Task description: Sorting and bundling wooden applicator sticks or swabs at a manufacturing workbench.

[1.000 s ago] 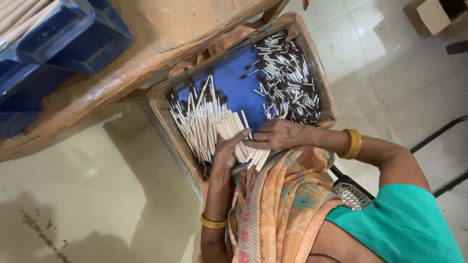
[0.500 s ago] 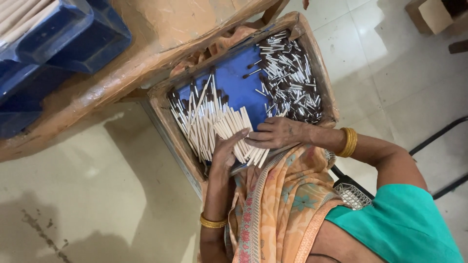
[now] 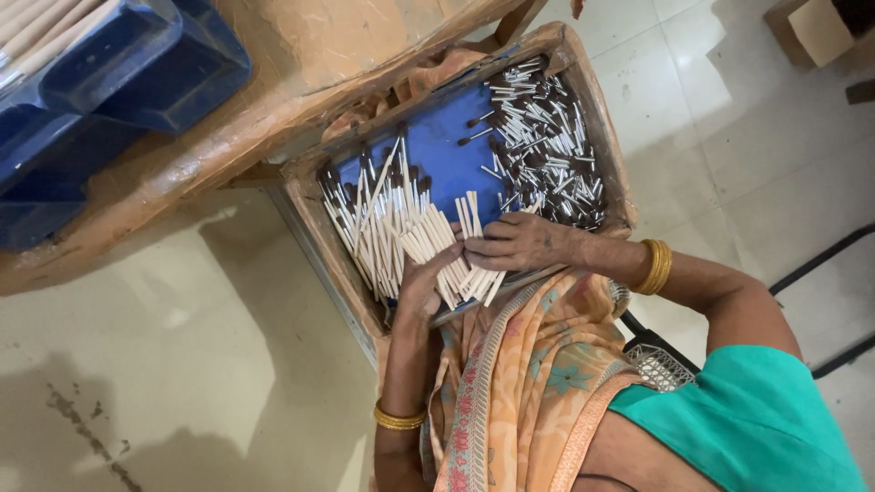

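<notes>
My left hand [image 3: 421,290] lies on the near ends of a bundle of long white sticks with dark brown tips [image 3: 401,228], its fingers curled over them. My right hand [image 3: 515,244] rests just to the right of it, flat, with fingers pressed together on the same white sticks, and some stick ends come out under my palm. The sticks lie in a shallow wooden tray with a blue bottom [image 3: 448,146], which sits on my lap, against the orange patterned cloth [image 3: 519,383]. In the right part of the tray there is a loose heap of short white sticks with dark tips [image 3: 545,150]. On each wrist I wear gold bangles [image 3: 654,266]. To the far left stands a worn wooden counter [image 3: 301,73] with blue plastic trays [image 3: 128,73] on it.
</notes>
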